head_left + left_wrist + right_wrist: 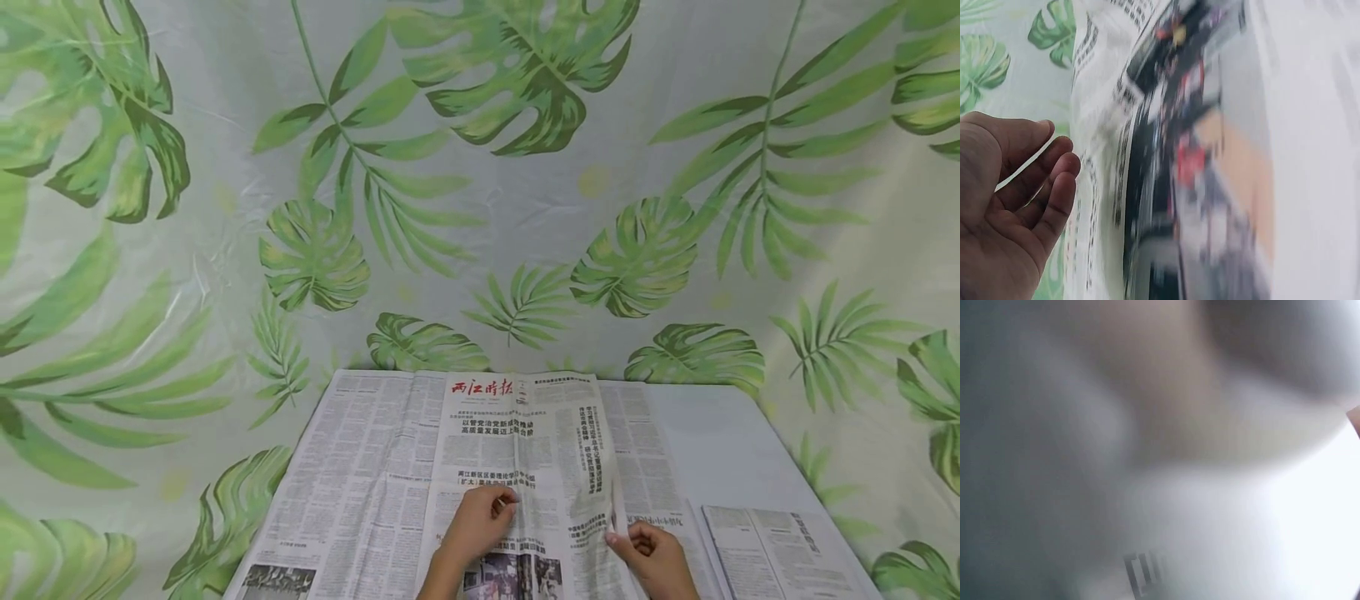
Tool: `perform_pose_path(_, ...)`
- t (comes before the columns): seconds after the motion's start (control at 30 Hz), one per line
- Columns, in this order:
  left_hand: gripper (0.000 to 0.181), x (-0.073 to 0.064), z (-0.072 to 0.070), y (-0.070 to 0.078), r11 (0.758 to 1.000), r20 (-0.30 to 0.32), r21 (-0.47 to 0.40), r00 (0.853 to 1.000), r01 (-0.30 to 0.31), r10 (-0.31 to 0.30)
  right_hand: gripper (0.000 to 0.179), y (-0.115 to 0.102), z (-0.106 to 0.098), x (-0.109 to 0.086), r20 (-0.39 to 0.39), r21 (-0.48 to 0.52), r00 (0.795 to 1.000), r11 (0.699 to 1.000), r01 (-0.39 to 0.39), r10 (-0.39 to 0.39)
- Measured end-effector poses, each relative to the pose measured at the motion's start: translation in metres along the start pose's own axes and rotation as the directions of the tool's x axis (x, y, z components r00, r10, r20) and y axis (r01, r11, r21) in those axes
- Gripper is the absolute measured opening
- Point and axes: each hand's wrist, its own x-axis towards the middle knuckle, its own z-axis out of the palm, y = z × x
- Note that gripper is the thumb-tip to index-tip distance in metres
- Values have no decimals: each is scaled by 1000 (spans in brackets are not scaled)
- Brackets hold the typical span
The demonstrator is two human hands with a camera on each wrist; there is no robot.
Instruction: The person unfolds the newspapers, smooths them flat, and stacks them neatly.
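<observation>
A newspaper (480,454) with a red masthead lies over other spread sheets, its right edge slightly raised near the front. My right hand (660,560) pinches that edge between thumb and fingers. My left hand (480,521) is over the lower middle of the page, its fingers loosely curled and holding nothing. In the left wrist view the left hand (1019,194) shows a gap between thumb and fingers, beside the newspaper's colour photo (1204,181). The right wrist view is too blurred and close to show the grip.
Wider newspaper sheets (360,450) lie beneath, to the left and right. On the white table (720,442), a smaller folded newspaper piece (780,546) rests at the front right. A leaf-patterned curtain (517,200) hangs behind the table and along its sides.
</observation>
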Motion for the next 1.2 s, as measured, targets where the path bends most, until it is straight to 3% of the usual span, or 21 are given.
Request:
perform_pose_path(0.23,8,12,30,21,992,80,-123,997,30,-20,47,-3,3,0,4,-18,1000,1000,-4,4)
perform_pose_path(0.43,14,20,48,41,982,103,-186,995,23,-3,47,-5,3,-1,-2,-13,999,999,36,-36)
perform_pose_path(0.63,18,27,65,58,980,69,-200,998,3,11,47,-7,4,-1,6,2,997,997,76,-76)
perform_pose_path(0.87,18,26,89,65,977,11,-215,1000,-17,20,41,-6,6,-2,-26,-20,995,995,93,-93)
perform_pose_path(1.2,26,25,99,72,959,13,-281,1000,26,-24,21,-4,10,-1,-69,61,973,973,224,-219)
